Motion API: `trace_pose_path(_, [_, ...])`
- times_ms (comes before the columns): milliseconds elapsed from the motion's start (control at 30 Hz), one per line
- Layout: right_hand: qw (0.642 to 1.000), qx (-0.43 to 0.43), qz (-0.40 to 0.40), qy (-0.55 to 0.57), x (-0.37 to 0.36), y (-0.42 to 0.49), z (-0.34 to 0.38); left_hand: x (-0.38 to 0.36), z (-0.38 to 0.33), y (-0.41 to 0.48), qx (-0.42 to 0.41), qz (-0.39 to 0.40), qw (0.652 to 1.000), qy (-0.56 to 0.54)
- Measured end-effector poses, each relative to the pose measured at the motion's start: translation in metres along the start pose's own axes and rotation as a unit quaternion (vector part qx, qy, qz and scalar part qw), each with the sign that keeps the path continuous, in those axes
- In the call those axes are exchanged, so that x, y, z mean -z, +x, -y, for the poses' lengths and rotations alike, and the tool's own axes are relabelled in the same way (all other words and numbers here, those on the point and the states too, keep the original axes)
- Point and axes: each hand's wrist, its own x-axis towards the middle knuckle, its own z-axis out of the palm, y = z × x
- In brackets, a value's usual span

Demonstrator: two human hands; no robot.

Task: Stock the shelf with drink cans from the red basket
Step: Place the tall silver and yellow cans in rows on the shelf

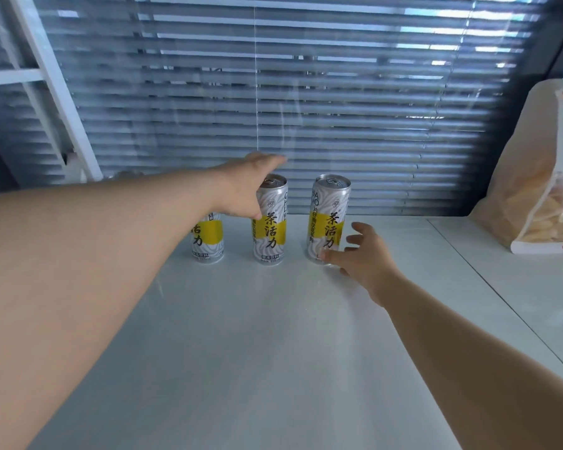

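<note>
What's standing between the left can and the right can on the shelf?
The middle can, upright, shown in the head view; the left hand is at its top.

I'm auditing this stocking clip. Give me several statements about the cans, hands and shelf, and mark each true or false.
1. Three slim silver-and-yellow drink cans, the left can, middle can and right can, stand upright on the white shelf. True.
2. The right hand is wrapped round the middle can. False: it is open with fingers spread, low beside the right can.
3. The left hand is up by the middle can's top. True.
4. The pale plastic snack bag stands left of the cans. False: it stands at the far right.
</note>
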Motion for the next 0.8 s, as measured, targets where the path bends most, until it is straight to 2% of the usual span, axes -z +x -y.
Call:
trace_pose_path(67, [1.000, -0.003, -0.014, 0.007, 0.005, -0.006, 0.001, -0.002, 0.001, -0.010, 0.013, -0.056, 0.998, -0.026])
trace_pose_path(133, [0.999, 0.002, -0.038, 0.017, 0.010, -0.016, 0.004, -0.004, -0.003, -0.024, 0.020, -0.163, 0.984, -0.068])
trace_pose_path(233, [0.995, 0.019, -0.094, 0.032, 0.017, -0.034, 0.015, -0.014, -0.012, -0.049, 0.043, -0.312, 0.940, -0.133])
trace_pose_path(300, [0.991, 0.023, -0.120, 0.062, 0.021, -0.050, 0.025, -0.020, -0.020, -0.068, 0.087, -0.346, 0.914, -0.191])
trace_pose_path(400, [0.989, 0.023, -0.116, 0.090, 0.024, -0.080, 0.039, -0.029, -0.032, -0.099, 0.176, -0.327, 0.884, -0.283])
trace_pose_path(467, [0.990, 0.028, -0.101, 0.098, 0.024, -0.104, 0.045, -0.036, -0.038, -0.119, 0.207, -0.296, 0.855, -0.372])
trace_pose_path(533, [0.991, 0.032, -0.088, 0.098, 0.024, -0.132, 0.050, -0.036, -0.043, -0.140, 0.218, -0.259, 0.830, -0.443])
trace_pose_path(667, [0.989, 0.048, -0.102, 0.094, 0.032, -0.196, 0.052, -0.027, -0.057, -0.188, 0.215, -0.217, 0.814, -0.493])
trace_pose_path(800, [0.984, 0.029, -0.133, 0.117, 0.042, -0.272, 0.041, -0.034, -0.084, -0.246, 0.206, -0.191, 0.797, -0.535])
